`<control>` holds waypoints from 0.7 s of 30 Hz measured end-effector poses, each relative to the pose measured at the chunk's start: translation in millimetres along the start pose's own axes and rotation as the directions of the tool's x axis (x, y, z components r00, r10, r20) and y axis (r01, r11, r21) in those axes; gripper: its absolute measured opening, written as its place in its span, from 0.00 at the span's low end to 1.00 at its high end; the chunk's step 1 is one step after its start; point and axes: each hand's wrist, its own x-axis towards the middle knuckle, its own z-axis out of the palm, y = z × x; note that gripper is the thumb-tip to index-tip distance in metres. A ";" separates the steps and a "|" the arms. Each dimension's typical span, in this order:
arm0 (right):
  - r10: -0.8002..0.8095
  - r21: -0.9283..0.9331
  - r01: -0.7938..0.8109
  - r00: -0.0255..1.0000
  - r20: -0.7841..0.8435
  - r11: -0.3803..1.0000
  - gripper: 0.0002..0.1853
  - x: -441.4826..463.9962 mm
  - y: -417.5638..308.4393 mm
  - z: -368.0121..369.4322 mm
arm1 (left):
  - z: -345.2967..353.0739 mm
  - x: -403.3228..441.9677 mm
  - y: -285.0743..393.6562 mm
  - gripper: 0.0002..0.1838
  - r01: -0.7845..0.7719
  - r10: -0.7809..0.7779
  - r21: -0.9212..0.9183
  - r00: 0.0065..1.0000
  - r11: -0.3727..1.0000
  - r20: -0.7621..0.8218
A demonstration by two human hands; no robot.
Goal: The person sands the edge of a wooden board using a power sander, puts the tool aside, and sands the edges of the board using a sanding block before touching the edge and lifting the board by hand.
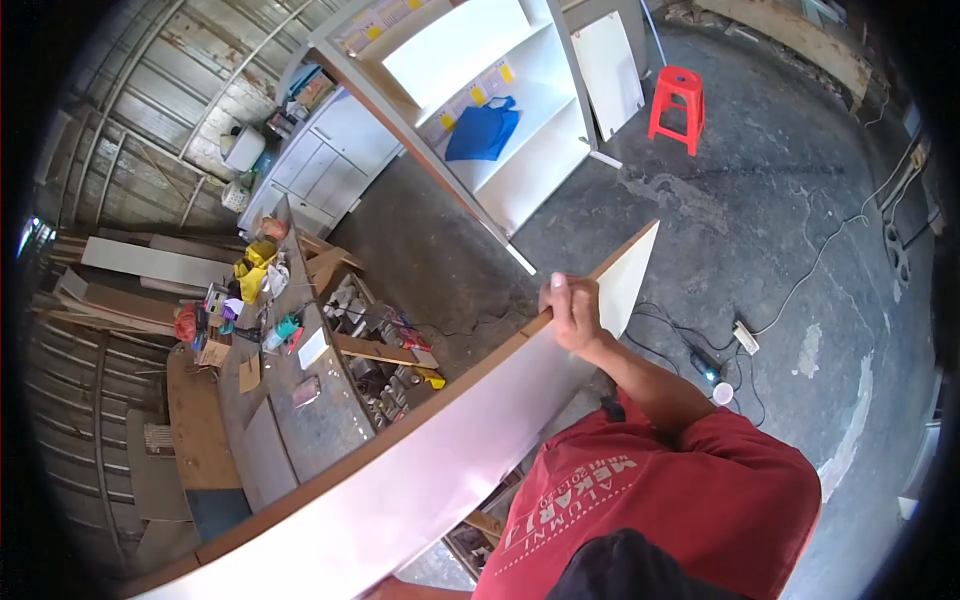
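A long white board (440, 455) with a brown edge runs diagonally from the lower left to the middle right, in front of the red shirt. My right hand (573, 312) is wrapped over its top edge near the far end. At the bottom of the view my left hand (392, 590) is at the board's lower edge, mostly cut off, and its fingers are hidden.
Left of the board is a cluttered workbench (330, 405). A white shelf unit (540, 130) holding a blue bag (482, 130) stands ahead. A red stool (680, 100), cables and a power tool (705, 368) are on the floor at right.
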 end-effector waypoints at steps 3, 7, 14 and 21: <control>0.095 -0.026 -0.096 0.995 -0.039 0.995 0.35 16.3 41.5 -19.1 | 45.4 -17.0 4.6 0.39 -0.017 0.017 -0.010 0.999 1.000 0.034; 0.200 0.019 -0.199 0.971 -0.128 0.980 0.36 37.5 80.9 -32.8 | 113.9 -23.6 7.0 0.40 -0.041 0.046 -0.046 0.992 0.998 0.114; 0.363 0.123 -0.342 0.879 -0.309 0.932 0.38 60.8 150.5 -9.8 | 225.5 -0.5 -14.6 0.43 -0.024 0.055 -0.127 0.967 0.992 0.247; 0.516 0.245 -0.455 0.752 -0.410 0.856 0.44 74.8 218.0 30.7 | 344.5 41.7 -67.7 0.43 0.272 -0.128 -0.239 0.865 0.932 0.485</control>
